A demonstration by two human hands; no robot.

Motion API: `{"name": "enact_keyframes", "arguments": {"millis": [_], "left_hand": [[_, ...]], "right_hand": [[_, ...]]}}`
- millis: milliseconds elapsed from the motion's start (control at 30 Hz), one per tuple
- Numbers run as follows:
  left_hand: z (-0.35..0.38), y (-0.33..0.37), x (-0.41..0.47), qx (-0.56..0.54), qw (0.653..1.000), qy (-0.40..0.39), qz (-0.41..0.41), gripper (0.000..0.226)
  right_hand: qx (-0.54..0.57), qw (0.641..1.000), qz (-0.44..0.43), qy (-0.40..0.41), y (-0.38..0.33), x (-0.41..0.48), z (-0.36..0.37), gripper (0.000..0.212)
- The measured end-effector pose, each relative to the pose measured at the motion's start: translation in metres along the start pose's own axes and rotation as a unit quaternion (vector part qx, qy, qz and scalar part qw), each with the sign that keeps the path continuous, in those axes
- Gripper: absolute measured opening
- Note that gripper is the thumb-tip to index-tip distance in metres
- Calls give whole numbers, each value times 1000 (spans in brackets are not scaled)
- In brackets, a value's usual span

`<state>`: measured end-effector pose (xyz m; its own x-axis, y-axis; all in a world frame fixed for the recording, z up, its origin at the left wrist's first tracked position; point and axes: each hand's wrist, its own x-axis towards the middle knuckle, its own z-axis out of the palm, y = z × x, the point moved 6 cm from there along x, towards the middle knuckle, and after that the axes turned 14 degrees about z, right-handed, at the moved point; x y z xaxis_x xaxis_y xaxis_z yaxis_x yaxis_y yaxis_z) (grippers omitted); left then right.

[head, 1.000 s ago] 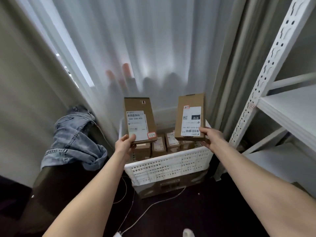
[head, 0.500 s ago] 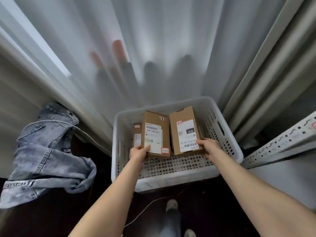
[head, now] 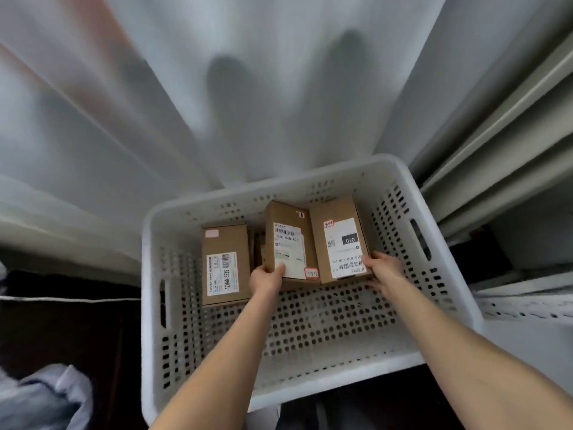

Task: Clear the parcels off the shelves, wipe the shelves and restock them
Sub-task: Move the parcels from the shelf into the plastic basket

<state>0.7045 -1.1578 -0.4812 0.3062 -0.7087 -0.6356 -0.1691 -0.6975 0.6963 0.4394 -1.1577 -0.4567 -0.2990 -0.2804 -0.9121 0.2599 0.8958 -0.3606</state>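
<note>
A white perforated plastic basket (head: 310, 372) stands on the floor below me. Both my arms reach into it. My left hand (head: 266, 279) grips the near end of a brown cardboard parcel (head: 288, 240) with a white label and a small red-edged sticker. My right hand (head: 383, 268) grips a second brown parcel (head: 339, 240) whose label reads 010. The two parcels sit side by side low in the basket's far half, tilted up toward me. A third parcel (head: 225, 263) lies flat at the basket's left, with more parcels partly hidden behind it.
A sheer white curtain (head: 217, 103) hangs just behind the basket. The white metal shelf rack (head: 527, 305) stands at the right edge. Denim cloth (head: 40, 395) lies at the lower left on the dark floor. A white cable (head: 68, 300) runs along the left.
Both hands have lowered the two parcels from above the basket down into it. My view has tipped down and closer, so the shelf rack has slid to the right edge.
</note>
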Motion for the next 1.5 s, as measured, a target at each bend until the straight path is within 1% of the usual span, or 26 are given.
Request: {"name": "enact_keyframes", "arguments": {"millis": [200, 300, 367, 433, 533, 633, 733, 800, 900, 1000, 1100, 1233, 1333, 1500], "left_hand": [[51, -40, 34, -30, 999, -17, -21, 42], [68, -52, 45, -29, 998, -40, -28, 43], [74, -53, 53, 14, 998, -52, -15, 43], [77, -50, 58, 72, 995, -63, -5, 44], [79, -40, 55, 141, 986, -93, 0, 44], [75, -23, 39, 176, 978, -108, -1, 43], [67, 10, 20, 219, 968, -113, 38, 51], [64, 43, 3, 305, 938, -129, 99, 59], [63, 93, -28, 436, 863, -152, 207, 62], [65, 134, -58, 510, 796, -158, 286, 62], [69, 166, -87, 541, 749, -158, 349, 58], [76, 185, -133, 563, 692, -179, 415, 60], [76, 185, -170, 572, 643, -204, 467, 59], [74, 187, -224, 576, 591, -242, 510, 54]], "right_hand": [[-30, 998, -3, 49, -6, 73, -5, 46], [-89, 992, -25, 88, -7, 99, -11, 47], [-131, 985, -28, 106, -7, 113, -12, 45], [-178, 979, -26, 98, -5, 120, -7, 45], [-263, 959, -44, 92, -4, 115, 4, 45], [-311, 945, -58, 86, -3, 96, 10, 56], [-397, 904, -110, 116, -10, 64, 10, 59], [-429, 884, -144, 121, -17, 39, 10, 62], [-445, 867, -180, 129, -32, -2, 6, 67], [-454, 852, -209, 154, -48, -47, -7, 68], [-455, 840, -227, 192, -57, -89, -26, 68], [-438, 832, -234, 246, -52, -140, -58, 57], [-414, 836, -226, 280, -28, -173, -77, 55], [-391, 834, -215, 323, 23, -226, -109, 49]]}}
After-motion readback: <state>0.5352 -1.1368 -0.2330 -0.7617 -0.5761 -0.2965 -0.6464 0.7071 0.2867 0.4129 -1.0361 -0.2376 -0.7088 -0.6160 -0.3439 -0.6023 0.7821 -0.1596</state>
